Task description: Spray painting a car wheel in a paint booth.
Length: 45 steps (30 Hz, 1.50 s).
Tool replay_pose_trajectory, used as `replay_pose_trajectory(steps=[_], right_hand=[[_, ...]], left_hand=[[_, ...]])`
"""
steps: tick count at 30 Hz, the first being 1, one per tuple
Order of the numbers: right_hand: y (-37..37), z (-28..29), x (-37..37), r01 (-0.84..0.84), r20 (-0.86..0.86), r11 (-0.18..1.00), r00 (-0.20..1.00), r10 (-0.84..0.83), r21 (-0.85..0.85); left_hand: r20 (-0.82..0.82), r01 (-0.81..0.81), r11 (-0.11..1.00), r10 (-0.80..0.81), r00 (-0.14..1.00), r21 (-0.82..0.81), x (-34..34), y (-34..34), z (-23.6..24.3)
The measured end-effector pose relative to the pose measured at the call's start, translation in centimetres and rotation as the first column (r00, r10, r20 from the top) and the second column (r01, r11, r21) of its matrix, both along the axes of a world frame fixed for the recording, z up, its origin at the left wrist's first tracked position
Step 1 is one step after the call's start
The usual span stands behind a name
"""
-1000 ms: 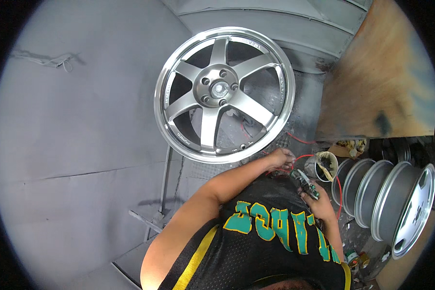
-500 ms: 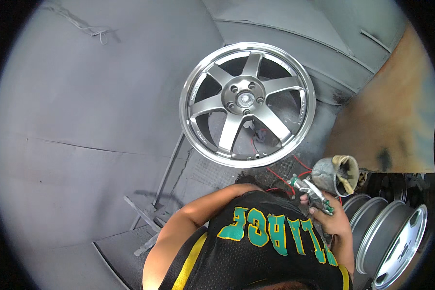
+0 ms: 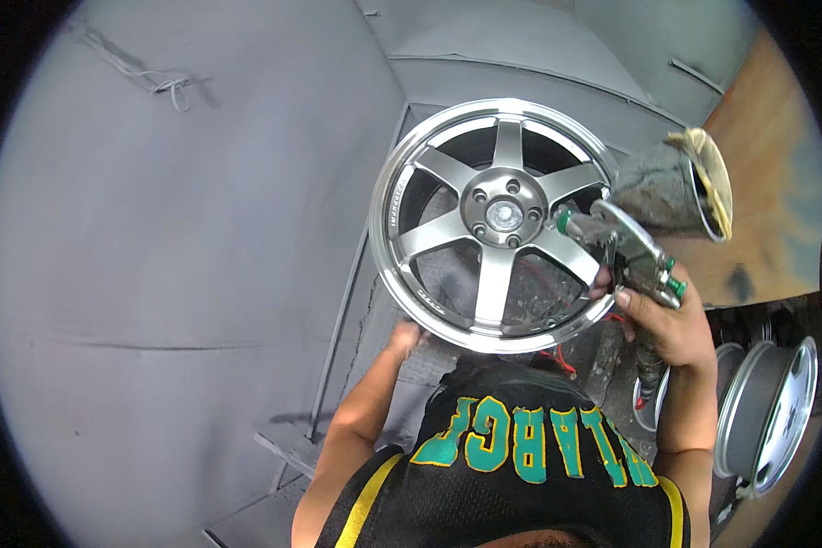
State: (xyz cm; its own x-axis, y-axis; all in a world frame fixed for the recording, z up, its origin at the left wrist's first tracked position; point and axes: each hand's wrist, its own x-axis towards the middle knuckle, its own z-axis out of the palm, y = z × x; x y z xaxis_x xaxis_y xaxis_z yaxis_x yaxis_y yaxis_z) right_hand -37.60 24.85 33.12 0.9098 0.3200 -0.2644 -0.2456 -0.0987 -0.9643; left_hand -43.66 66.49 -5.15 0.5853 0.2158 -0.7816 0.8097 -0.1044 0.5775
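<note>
The right hand [image 3: 671, 320] is closed around a spray gun [image 3: 626, 242] aimed at the six-spoke alloy wheel [image 3: 502, 224] just left of it. The left hand [image 3: 402, 336] touches the wheel's near rim, its fingers apparently curled and mostly hidden.

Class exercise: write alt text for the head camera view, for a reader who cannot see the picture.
Seen from above, a person's right hand holds a spray gun with a paint cup towards a grey six-spoke alloy wheel, while the left hand touches the wheel's lower rim. Grey walls surround them; more wheels stand at right.
</note>
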Motion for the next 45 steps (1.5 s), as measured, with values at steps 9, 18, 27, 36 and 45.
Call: replay_pose_trajectory(steps=[9,18,27,36,45], right_hand=[[8.8,0.1,4.9,0.212,0.073,0.976,0.975,-0.209,-0.04],[7.6,-1.2,5.9,0.364,0.205,0.908,0.924,-0.324,-0.208],[9.7,0.5,2.8,0.315,-0.001,0.946,0.949,-0.316,-0.078],[9.5,-0.9,3.8,0.348,0.086,0.93,0.937,-0.34,-0.116],[9.7,-0.3,3.7,0.332,0.077,0.94,0.942,-0.327,-0.08]], left_hand=[[0.173,-0.138,0.902,0.225,0.959,-0.408,9.2,4.6,-4.2],[0.136,-0.084,0.921,0.146,0.98,-0.382,8.1,2.7,-4.2],[0.115,-0.09,0.869,0.166,0.979,-0.487,4.4,1.6,-3.3],[0.026,-0.148,0.806,0.198,0.98,-0.573,2.7,0.0,-0.6],[0.098,0.06,0.798,-0.001,0.995,-0.599,3.5,2.0,-4.3]])
